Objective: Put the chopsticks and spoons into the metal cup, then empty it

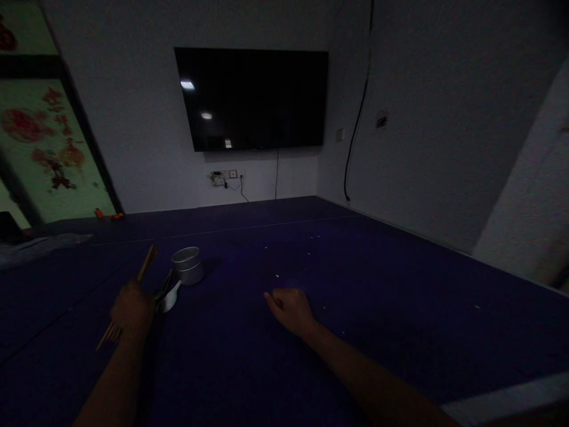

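My left hand (131,307) is closed around a wooden fork (146,263), handle pointing up and away, tines showing below my wrist near the dark blue surface (364,308). Just right of that hand lie a white spoon (170,300) and a dark utensil beside it. A small round metal pot (188,265) stands a little beyond them. My right hand (290,308) rests knuckles-up on the blue surface, fingers curled loosely with nothing visible in them, well to the right of the pot.
A black television (255,98) hangs on the white wall ahead, with wall sockets (226,176) and cables under it. A flowered panel (42,148) stands at the left. A white wall runs along the right side. Small white specks dot the surface.
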`<act>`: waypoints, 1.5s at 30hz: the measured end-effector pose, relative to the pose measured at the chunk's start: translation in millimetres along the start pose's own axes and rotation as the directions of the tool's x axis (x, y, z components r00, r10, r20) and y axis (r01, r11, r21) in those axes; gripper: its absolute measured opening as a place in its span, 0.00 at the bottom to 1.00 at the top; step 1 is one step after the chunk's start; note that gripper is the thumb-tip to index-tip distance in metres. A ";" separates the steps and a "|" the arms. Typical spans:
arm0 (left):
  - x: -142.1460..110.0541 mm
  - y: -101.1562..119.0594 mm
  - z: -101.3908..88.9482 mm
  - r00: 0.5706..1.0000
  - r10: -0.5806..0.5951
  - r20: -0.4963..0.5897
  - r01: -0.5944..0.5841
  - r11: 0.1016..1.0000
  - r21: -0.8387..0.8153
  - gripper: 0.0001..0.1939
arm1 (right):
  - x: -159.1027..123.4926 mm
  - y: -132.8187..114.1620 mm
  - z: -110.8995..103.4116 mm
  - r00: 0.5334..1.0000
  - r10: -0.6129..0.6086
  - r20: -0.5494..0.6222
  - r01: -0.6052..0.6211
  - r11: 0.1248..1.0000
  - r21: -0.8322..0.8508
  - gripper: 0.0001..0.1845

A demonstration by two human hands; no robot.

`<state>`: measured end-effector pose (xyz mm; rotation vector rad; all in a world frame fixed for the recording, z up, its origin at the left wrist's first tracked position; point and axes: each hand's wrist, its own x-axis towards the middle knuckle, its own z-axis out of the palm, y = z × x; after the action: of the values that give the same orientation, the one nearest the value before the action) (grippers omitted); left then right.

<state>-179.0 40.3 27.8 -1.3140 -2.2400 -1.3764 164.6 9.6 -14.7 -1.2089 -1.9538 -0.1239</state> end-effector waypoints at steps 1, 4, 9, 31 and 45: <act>0.8 0.8 -0.7 0.997 -0.010 -0.072 0.013 0.999 0.038 0.08 | 0.2 -0.5 -0.2 1.000 -0.001 -0.003 0.001 1.000 -0.002 0.26; 1.1 8.9 -3.1 0.963 0.021 -0.269 0.002 0.996 0.084 0.20 | 0.6 -1.8 -0.3 1.000 -0.007 -0.002 0.007 1.000 -0.009 0.25; -32.2 47.9 4.9 0.911 0.303 -0.279 -0.354 0.922 -0.154 0.21 | 0.5 -2.7 0.6 1.000 0.003 0.017 -0.003 1.000 -0.001 0.24; -136.4 100.3 62.0 0.550 0.177 0.816 0.776 0.252 -0.578 0.18 | -0.5 -14.8 2.6 0.840 -0.386 0.382 0.220 0.885 0.410 0.42; -141.6 99.0 66.0 0.549 0.213 0.808 0.763 0.266 -0.589 0.23 | 4.1 -23.2 3.8 0.911 -0.257 0.323 0.095 0.893 0.440 0.25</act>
<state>-3.0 27.5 -27.5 -2.2341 -2.1072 -3.2120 143.3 1.9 -7.1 -0.8041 -2.2700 0.4457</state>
